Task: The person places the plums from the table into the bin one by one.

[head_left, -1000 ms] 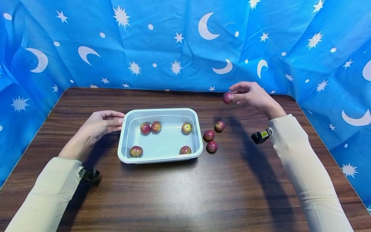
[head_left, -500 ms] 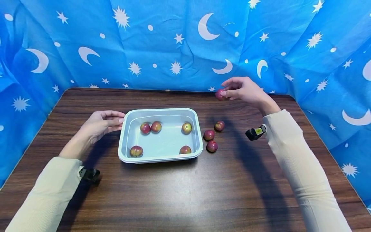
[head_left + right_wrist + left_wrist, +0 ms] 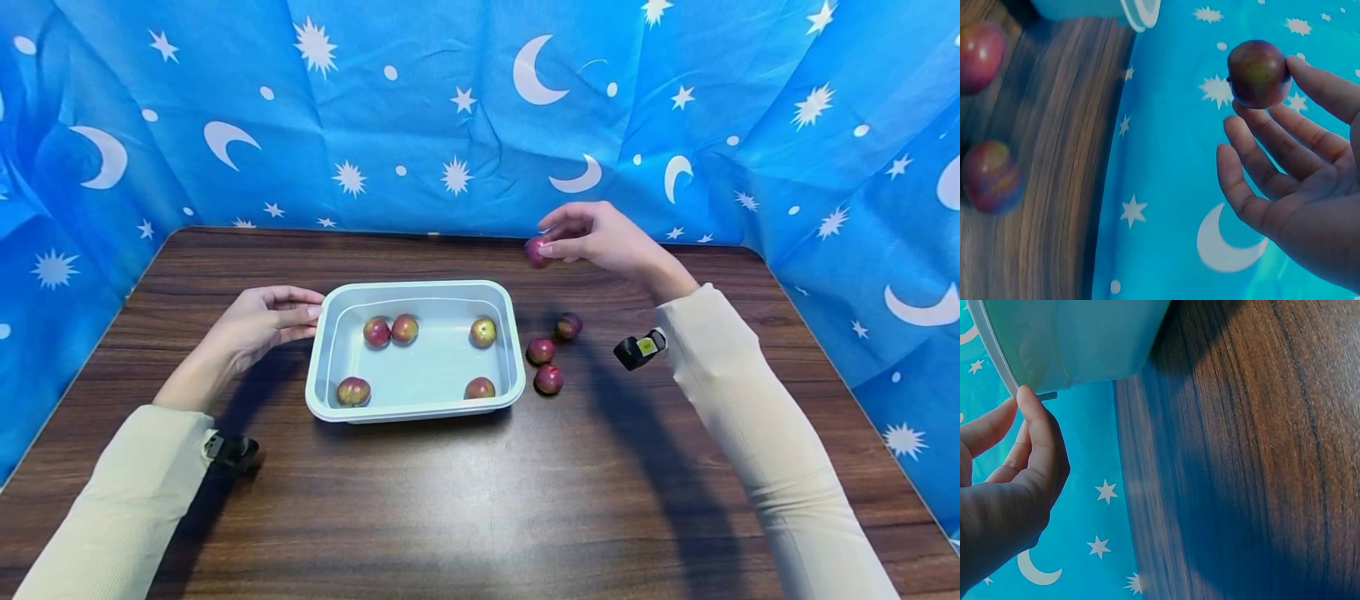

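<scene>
Nearest you, your two cream sleeves (image 3: 757,417) lay over the dark wooden table (image 3: 465,500), each with a small black camera strapped at the wrist. A little further in, the pale blue tub (image 3: 416,348) sat on the table with five plums (image 3: 353,391) spread across its floor. Your left hand (image 3: 255,321) rested at the tub's left rim, fingertips (image 3: 1025,400) curled against the edge and steadying it. Just right of the tub, three more plums (image 3: 549,378) lay loose on the wood, close together and clear of the tub wall.

Beyond them, your right hand (image 3: 600,237) hung in the air above the far right corner of the tub, pinching one plum (image 3: 1259,74) between thumb and fingertips, the other fingers loosely spread beneath it. Behind everything stood the blue cloth (image 3: 450,117) printed with white moons and stars.
</scene>
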`<state>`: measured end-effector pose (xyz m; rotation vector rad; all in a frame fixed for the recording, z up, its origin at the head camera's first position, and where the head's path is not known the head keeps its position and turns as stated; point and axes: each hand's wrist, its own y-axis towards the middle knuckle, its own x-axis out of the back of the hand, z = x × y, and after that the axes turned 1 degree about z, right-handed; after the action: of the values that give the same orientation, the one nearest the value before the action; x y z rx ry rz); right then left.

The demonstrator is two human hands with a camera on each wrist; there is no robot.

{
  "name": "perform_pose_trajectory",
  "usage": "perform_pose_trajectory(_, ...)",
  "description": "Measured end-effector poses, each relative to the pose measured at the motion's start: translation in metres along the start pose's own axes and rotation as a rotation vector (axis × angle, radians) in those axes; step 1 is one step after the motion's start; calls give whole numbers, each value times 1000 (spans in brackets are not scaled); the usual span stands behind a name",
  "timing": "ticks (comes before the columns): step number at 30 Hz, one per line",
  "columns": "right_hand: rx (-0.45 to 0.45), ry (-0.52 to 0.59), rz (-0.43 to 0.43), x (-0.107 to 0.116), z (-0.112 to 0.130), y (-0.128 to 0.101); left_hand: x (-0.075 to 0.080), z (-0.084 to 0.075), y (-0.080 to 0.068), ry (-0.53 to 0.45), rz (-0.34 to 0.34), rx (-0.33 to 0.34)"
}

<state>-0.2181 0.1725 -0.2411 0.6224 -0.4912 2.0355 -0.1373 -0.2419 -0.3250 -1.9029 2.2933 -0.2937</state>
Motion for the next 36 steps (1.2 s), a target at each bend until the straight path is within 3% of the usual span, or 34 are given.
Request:
perform_pose_trajectory(15, 106, -8, 87, -32, 16, 2, 1, 0, 1, -27, 7, -13)
perform_pose_trajectory(36, 159, -21, 160, -73, 19, 0, 1, -1, 0, 13, 2, 1)
